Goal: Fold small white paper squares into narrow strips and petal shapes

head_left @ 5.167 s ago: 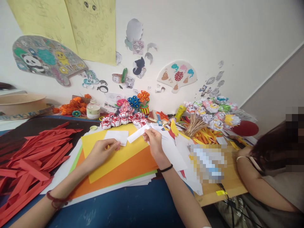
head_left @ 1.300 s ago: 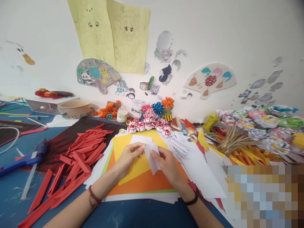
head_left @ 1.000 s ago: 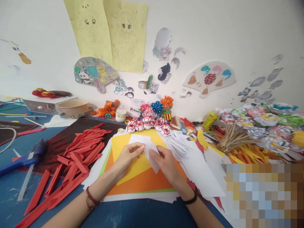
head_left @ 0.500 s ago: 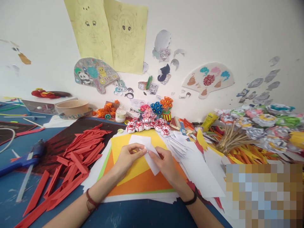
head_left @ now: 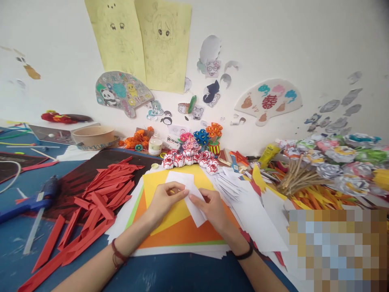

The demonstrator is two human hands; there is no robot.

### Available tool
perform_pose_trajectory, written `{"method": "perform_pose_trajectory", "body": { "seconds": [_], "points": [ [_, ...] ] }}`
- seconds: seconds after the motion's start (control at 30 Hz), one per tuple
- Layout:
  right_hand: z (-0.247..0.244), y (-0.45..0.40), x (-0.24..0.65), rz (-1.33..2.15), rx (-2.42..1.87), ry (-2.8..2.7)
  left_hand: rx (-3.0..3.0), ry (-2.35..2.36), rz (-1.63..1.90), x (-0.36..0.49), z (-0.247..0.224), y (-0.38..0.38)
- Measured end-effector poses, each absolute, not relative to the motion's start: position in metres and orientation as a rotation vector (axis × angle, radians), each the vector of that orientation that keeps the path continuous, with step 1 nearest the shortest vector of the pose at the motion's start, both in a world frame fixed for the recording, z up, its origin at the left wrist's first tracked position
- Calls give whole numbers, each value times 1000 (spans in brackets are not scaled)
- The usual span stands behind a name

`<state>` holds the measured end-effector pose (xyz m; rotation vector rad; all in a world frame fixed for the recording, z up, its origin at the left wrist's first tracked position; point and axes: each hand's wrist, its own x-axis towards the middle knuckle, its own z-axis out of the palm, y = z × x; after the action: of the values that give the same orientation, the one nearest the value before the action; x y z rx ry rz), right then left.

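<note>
Between my hands is a white paper strip, slanting down to the right above the stacked sheets. My left hand pinches its upper left edge between thumb and forefinger. My right hand grips the strip's right side, thumb on top. Another white piece lies behind the strip on the yellow sheet. Under it are an orange sheet and white sheets. Red and white paper flowers stand just beyond the stack.
Folded red strips and a blue glue gun lie on the left. White paper slips, a bundle of sticks and paper flowers are on the right. A bowl sits at the back left.
The camera view has shifted slightly. The white strip's lower end sits a little further right and lower. Both hands keep their pinch on the strip.
</note>
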<state>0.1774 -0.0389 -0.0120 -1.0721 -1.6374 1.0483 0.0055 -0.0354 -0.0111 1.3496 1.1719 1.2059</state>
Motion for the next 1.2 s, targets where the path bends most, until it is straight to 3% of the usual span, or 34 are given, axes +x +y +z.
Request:
{"method": "perform_pose_trajectory", "body": {
  "seconds": [1.2],
  "points": [
    [-11, -40, 177, 1206, -1037, -1470, 1785, 1187, 1192, 0, 0, -36]
  ]
}}
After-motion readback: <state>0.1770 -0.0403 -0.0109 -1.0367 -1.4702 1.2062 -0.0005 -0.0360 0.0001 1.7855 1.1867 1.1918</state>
